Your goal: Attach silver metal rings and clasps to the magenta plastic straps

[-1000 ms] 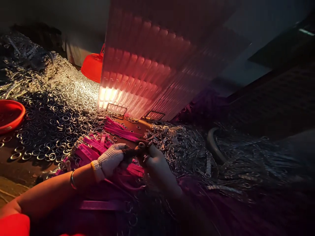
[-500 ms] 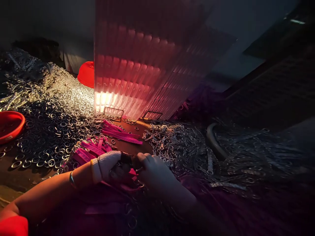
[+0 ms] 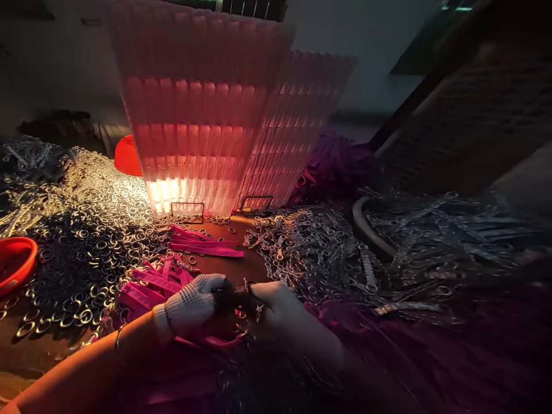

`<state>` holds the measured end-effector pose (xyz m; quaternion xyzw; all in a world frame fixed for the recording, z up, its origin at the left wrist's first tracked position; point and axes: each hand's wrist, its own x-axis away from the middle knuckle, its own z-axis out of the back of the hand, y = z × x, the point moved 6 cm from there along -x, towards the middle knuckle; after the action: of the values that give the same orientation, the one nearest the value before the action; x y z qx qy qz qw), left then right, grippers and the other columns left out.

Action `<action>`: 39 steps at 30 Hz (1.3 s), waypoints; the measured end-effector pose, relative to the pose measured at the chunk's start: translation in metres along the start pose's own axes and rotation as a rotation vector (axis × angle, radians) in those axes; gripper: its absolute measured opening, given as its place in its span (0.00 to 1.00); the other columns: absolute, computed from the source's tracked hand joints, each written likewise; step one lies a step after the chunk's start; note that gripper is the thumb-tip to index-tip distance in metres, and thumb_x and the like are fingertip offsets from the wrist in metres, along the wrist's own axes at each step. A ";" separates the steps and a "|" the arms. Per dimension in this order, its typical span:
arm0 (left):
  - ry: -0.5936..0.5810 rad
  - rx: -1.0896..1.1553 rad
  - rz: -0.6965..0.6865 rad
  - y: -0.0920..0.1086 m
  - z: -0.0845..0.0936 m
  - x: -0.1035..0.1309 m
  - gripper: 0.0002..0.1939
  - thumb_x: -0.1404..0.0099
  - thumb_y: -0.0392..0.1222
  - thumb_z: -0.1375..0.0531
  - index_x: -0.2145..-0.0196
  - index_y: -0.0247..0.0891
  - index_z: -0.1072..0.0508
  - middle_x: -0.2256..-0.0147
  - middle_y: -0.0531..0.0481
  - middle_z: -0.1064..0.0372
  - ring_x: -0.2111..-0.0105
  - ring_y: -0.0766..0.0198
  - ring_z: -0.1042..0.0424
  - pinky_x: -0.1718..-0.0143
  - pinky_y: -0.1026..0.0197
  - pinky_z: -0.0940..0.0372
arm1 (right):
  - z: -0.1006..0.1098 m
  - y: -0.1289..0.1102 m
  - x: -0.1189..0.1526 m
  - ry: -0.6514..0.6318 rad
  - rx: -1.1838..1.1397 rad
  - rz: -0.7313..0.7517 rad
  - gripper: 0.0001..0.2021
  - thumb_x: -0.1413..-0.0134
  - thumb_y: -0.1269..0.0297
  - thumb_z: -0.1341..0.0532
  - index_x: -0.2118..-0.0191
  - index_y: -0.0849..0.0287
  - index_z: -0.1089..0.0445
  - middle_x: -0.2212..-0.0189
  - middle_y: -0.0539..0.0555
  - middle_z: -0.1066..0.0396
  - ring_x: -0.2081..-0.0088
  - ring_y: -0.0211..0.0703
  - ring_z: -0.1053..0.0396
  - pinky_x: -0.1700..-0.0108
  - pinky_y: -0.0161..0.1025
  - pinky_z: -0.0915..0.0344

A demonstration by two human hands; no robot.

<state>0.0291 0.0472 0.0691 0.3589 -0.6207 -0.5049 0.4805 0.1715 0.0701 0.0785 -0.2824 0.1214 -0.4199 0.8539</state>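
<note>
My left hand (image 3: 192,305), in a white dotted glove, is closed near the bottom centre, its fingertips dark. Close beside it, my right hand (image 3: 276,302) is also closed, with a small metal piece (image 3: 259,311) at its fingers. What lies between the two hands is too dark to make out. Pink straps (image 3: 146,287) are heaped just behind my left hand, and a few more pink straps (image 3: 207,246) lie flat farther back. A pink strap (image 3: 219,342) with metal fittings curves below the hands.
Metal rings (image 3: 95,247) are piled at the left by a red bowl (image 3: 17,264). Another red container (image 3: 127,155) is behind them. Translucent ribbed panels (image 3: 194,126) stand at the back. Metal clasps (image 3: 319,241) and a curved rim (image 3: 371,233) are at the right; purple material (image 3: 340,158) sits behind.
The view has tilted, showing the tops of the panels. Both hands stay close together; the small metal piece at my right fingers is now visible.
</note>
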 end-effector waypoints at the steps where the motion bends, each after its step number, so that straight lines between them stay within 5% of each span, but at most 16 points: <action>1: -0.052 0.044 0.071 -0.003 -0.005 -0.001 0.06 0.45 0.41 0.39 0.74 0.36 0.32 0.80 0.53 0.34 0.82 0.72 0.39 0.82 0.69 0.47 | 0.001 -0.001 0.003 0.036 0.043 0.062 0.17 0.45 0.56 0.41 0.79 0.60 0.37 0.81 0.49 0.36 0.76 0.34 0.42 0.73 0.36 0.58; 4: -0.117 0.220 0.281 -0.013 -0.021 -0.002 0.08 0.47 0.44 0.41 0.74 0.39 0.36 0.86 0.58 0.43 0.89 0.73 0.49 0.87 0.70 0.55 | 0.008 -0.005 0.016 0.295 0.318 0.335 0.16 0.49 0.54 0.39 0.78 0.60 0.35 0.79 0.51 0.36 0.76 0.36 0.45 0.72 0.39 0.59; 8: -0.076 0.333 0.369 -0.021 -0.034 -0.009 0.10 0.49 0.45 0.41 0.76 0.40 0.40 0.88 0.60 0.47 0.90 0.74 0.53 0.88 0.71 0.56 | 0.006 -0.003 0.034 0.533 0.549 0.569 0.12 0.51 0.58 0.40 0.79 0.59 0.35 0.77 0.55 0.36 0.74 0.39 0.47 0.71 0.42 0.62; 10: -0.070 0.305 0.370 -0.019 -0.036 -0.015 0.11 0.49 0.46 0.40 0.75 0.40 0.40 0.87 0.61 0.47 0.90 0.75 0.53 0.89 0.71 0.56 | 0.006 0.005 0.033 0.532 0.463 0.514 0.11 0.51 0.59 0.40 0.78 0.59 0.34 0.77 0.54 0.36 0.75 0.39 0.47 0.71 0.41 0.61; 14: -0.098 0.063 0.231 0.001 -0.033 -0.030 0.09 0.49 0.44 0.39 0.74 0.38 0.35 0.85 0.59 0.43 0.89 0.75 0.49 0.89 0.71 0.54 | 0.006 0.022 0.019 0.306 0.124 0.300 0.11 0.46 0.61 0.41 0.76 0.60 0.35 0.80 0.49 0.37 0.77 0.35 0.45 0.73 0.36 0.55; 16: -0.110 -0.037 0.187 0.008 -0.032 -0.037 0.07 0.49 0.43 0.40 0.74 0.37 0.34 0.85 0.58 0.41 0.89 0.75 0.48 0.89 0.71 0.54 | 0.010 0.022 0.016 0.267 0.193 0.281 0.12 0.48 0.59 0.40 0.75 0.60 0.34 0.77 0.51 0.34 0.76 0.36 0.43 0.72 0.37 0.54; 19: -0.074 0.011 0.244 0.003 -0.031 -0.048 0.07 0.49 0.43 0.42 0.73 0.39 0.36 0.86 0.59 0.43 0.90 0.74 0.52 0.90 0.70 0.57 | 0.015 0.021 0.012 0.317 0.338 0.249 0.13 0.53 0.55 0.37 0.75 0.61 0.32 0.73 0.59 0.31 0.73 0.41 0.40 0.71 0.39 0.52; 23: -0.023 0.096 0.272 -0.003 -0.029 -0.071 0.09 0.47 0.44 0.42 0.68 0.41 0.36 0.85 0.61 0.46 0.89 0.74 0.55 0.89 0.70 0.59 | 0.003 0.041 -0.002 0.407 -0.077 -0.014 0.09 0.43 0.63 0.45 0.67 0.61 0.30 0.71 0.55 0.28 0.71 0.41 0.36 0.70 0.36 0.45; 27: -0.003 -0.422 0.144 0.008 -0.009 -0.125 0.09 0.37 0.43 0.47 0.63 0.38 0.30 0.79 0.56 0.38 0.86 0.72 0.47 0.84 0.68 0.49 | -0.010 0.073 -0.016 0.471 -0.365 -0.231 0.10 0.42 0.69 0.49 0.68 0.60 0.31 0.73 0.53 0.27 0.71 0.41 0.36 0.71 0.35 0.44; 30: 0.080 -0.810 0.034 0.016 0.012 -0.177 0.10 0.36 0.39 0.45 0.62 0.36 0.26 0.72 0.49 0.30 0.76 0.67 0.35 0.74 0.66 0.39 | 0.000 0.094 -0.018 0.612 -0.290 -0.250 0.10 0.46 0.71 0.49 0.73 0.59 0.33 0.75 0.53 0.29 0.72 0.42 0.37 0.70 0.36 0.45; 33: 0.140 -0.926 0.010 0.010 0.021 -0.217 0.05 0.41 0.36 0.39 0.66 0.34 0.25 0.67 0.44 0.27 0.64 0.59 0.29 0.64 0.62 0.36 | -0.002 0.103 -0.021 0.545 -0.244 -0.215 0.10 0.48 0.73 0.48 0.71 0.59 0.30 0.75 0.53 0.29 0.71 0.43 0.34 0.69 0.36 0.42; 39: 0.140 -0.978 0.010 -0.005 0.016 -0.229 0.07 0.49 0.34 0.34 0.78 0.35 0.29 0.70 0.40 0.28 0.60 0.51 0.27 0.59 0.57 0.36 | -0.010 0.092 -0.023 0.395 -0.121 -0.180 0.19 0.52 0.79 0.48 0.57 0.61 0.26 0.66 0.57 0.23 0.61 0.45 0.28 0.58 0.35 0.36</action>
<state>0.0782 0.2640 0.0099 0.1214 -0.2789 -0.7096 0.6355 0.2130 0.1295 0.0159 -0.2552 0.2853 -0.5337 0.7541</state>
